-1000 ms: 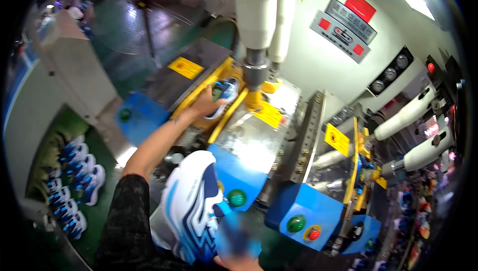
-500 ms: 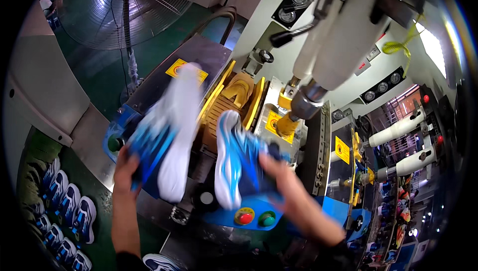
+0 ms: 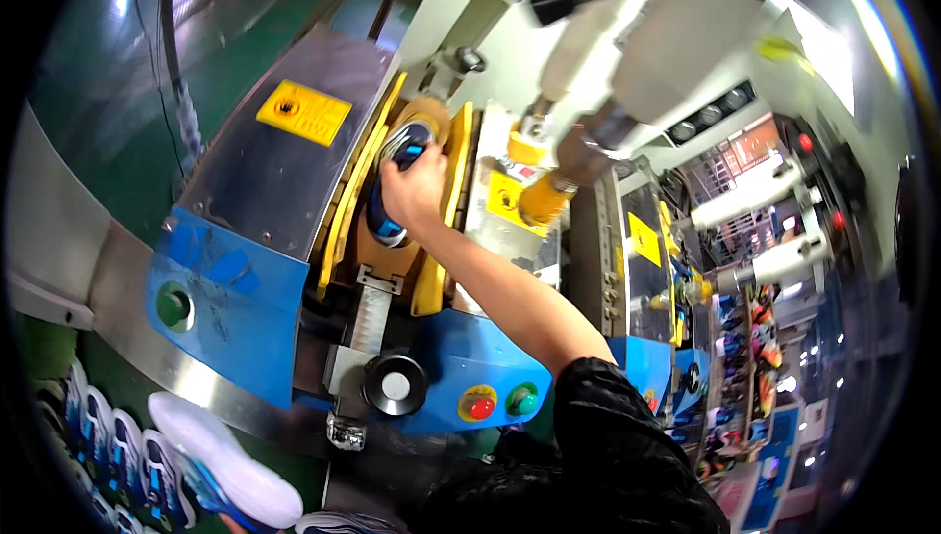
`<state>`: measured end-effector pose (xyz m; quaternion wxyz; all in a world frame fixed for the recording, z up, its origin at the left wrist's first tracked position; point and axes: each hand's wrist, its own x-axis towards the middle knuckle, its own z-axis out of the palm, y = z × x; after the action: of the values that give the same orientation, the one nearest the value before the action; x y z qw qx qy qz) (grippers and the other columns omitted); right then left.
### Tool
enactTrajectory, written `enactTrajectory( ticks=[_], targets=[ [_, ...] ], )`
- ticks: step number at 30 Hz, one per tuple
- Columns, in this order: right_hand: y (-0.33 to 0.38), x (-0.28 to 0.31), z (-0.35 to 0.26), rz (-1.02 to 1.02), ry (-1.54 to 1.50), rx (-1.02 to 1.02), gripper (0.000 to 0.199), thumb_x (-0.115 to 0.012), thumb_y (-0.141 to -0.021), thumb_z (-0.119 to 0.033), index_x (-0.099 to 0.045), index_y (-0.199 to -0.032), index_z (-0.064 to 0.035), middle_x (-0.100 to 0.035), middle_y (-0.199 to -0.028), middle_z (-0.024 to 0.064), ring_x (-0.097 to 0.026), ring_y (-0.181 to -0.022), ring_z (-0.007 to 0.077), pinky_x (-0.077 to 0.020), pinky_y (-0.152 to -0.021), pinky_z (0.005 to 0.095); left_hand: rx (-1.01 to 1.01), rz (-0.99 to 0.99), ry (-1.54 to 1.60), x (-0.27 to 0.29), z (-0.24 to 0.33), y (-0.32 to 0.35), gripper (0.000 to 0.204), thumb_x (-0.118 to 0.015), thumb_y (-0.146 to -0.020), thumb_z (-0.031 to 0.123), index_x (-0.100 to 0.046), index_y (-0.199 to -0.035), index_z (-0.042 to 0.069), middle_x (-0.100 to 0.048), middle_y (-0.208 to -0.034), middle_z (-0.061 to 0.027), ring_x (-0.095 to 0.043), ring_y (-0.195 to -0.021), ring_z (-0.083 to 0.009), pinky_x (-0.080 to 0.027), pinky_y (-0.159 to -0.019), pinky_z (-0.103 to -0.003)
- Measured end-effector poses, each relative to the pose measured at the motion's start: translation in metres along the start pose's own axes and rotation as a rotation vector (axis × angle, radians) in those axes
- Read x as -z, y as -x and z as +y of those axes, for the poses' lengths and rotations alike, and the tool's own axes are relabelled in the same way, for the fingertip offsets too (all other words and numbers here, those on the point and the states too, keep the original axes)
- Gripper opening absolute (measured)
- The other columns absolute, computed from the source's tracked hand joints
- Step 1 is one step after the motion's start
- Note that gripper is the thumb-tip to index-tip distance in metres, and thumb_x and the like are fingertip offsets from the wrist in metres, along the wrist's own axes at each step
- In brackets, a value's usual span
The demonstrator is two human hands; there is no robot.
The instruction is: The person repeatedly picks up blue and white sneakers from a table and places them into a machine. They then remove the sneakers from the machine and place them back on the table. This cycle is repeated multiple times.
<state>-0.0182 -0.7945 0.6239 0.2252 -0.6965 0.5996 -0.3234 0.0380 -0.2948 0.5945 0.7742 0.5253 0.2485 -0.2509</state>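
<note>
A dark blue sneaker (image 3: 380, 212) with a light sole edge sits in the cradle (image 3: 397, 256) between two yellow side pads of the pressing machine. My right hand (image 3: 415, 188) is closed on its upper from above, the arm reaching in from the lower right. At the lower left, a second sneaker (image 3: 235, 456) is tilted so its white sole faces up. My left hand (image 3: 233, 525) holds it from beneath; only a bit of the fingers shows at the bottom edge, the rest being hidden.
Yellow-tipped press arms (image 3: 549, 199) hang right of the cradle. A red button (image 3: 480, 406) and a green button (image 3: 522, 400) are on the blue front, beside a black knob (image 3: 395, 384). Several sneakers (image 3: 123, 451) stand in rows at lower left. A fan stand (image 3: 176, 73) is behind.
Both sneakers were held up before the machine. My right hand has brought one forward into the cradle; my left has lowered the other to the lower left. The view has shifted.
</note>
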Motion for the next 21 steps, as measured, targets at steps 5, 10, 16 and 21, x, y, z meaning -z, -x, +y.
enactTrajectory(
  ticks=[5,10,16,21],
  targets=[
    [-0.004,0.066,0.029,-0.244,0.027,0.001,0.067,-0.064,-0.082,-0.041,-0.044,-0.121,0.0098,-0.054,-0.119,0.0323,-0.055,-0.109,0.0444,-0.0455,-0.095,0.0452,-0.130,-0.261,-0.016,-0.043,0.009,0.033,0.051,-0.050,-0.099,0.029,-0.045,-0.133,-0.008,-0.051,-0.133,-0.0196,-0.049,-0.121,-0.0290,-0.039,-0.105,-0.043],
    [0.181,0.206,0.005,-0.263,0.138,1.012,0.076,-0.075,-0.079,-0.021,-0.036,-0.137,0.0084,-0.041,-0.140,0.0301,-0.042,-0.128,0.0449,-0.0356,-0.107,0.0497,-0.126,-0.561,0.155,0.050,0.005,0.071,0.052,-0.046,-0.099,0.036,-0.045,-0.137,0.000,-0.052,-0.134,-0.0121,-0.052,-0.123,-0.0285,-0.042,-0.105,-0.044],
    [0.338,0.297,0.173,-0.534,0.524,0.595,0.087,-0.076,-0.077,-0.038,-0.034,-0.144,-0.0001,-0.024,-0.152,0.0279,-0.024,-0.141,0.0421,-0.0223,-0.112,0.0581,-0.058,-0.548,0.136,0.086,-0.039,0.151,0.048,-0.054,-0.097,0.034,-0.051,-0.133,0.001,-0.060,-0.127,-0.0118,-0.059,-0.114,-0.0271,-0.045,-0.101,-0.043],
    [0.381,0.319,0.117,-0.718,-0.678,0.232,0.080,-0.072,-0.084,-0.034,-0.033,-0.142,0.0043,-0.034,-0.146,0.0251,-0.034,-0.137,0.0337,-0.0303,-0.110,0.0438,-0.310,-0.596,-0.297,0.097,-0.054,0.211,0.056,-0.062,-0.090,0.026,-0.041,-0.135,-0.001,-0.059,-0.117,-0.0114,-0.057,-0.110,-0.0213,-0.044,-0.099,-0.034]
  ],
)
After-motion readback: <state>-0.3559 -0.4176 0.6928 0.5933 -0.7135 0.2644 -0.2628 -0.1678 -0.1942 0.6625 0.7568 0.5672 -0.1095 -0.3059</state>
